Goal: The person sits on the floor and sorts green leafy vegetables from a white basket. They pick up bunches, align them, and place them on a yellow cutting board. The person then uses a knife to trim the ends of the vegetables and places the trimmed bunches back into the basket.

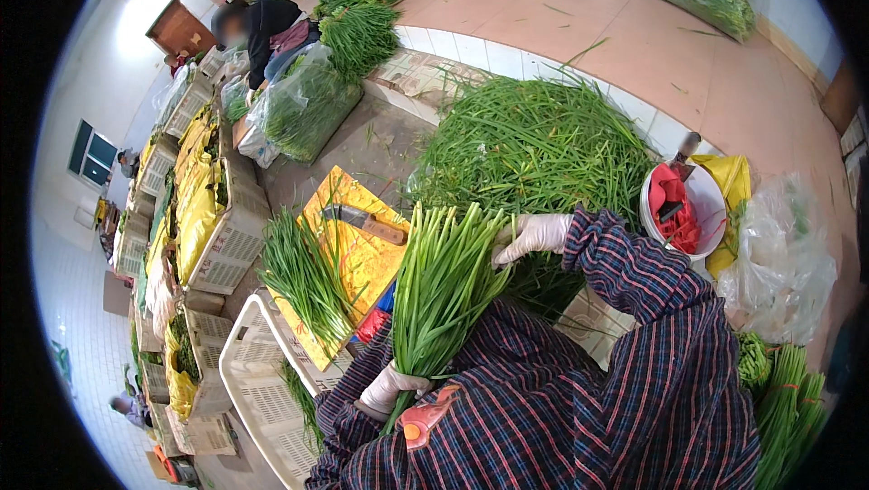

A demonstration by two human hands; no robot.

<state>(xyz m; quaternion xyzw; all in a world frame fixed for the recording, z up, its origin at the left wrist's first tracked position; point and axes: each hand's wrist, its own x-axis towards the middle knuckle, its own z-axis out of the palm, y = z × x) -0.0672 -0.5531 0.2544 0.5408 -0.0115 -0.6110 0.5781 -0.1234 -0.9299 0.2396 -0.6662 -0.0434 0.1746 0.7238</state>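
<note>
My gloved left hand is closed round the lower, leafy part of a thick bunch of garlic chives, which stands nearly upright before my chest. Its pale stem ends point away from me. At the right side of those ends is my gloved right hand, fingers bent and drawn together; what they pinch, if anything, is hidden. Just left of the bunch, a yellow board carries a knife with a wooden handle and a smaller bundle of chives.
A large heap of loose chives lies ahead. To the right stand a white bucket with red cloth and a clear plastic bag. A white crate is at my left; stacked crates line that side. A co-worker sits farther off.
</note>
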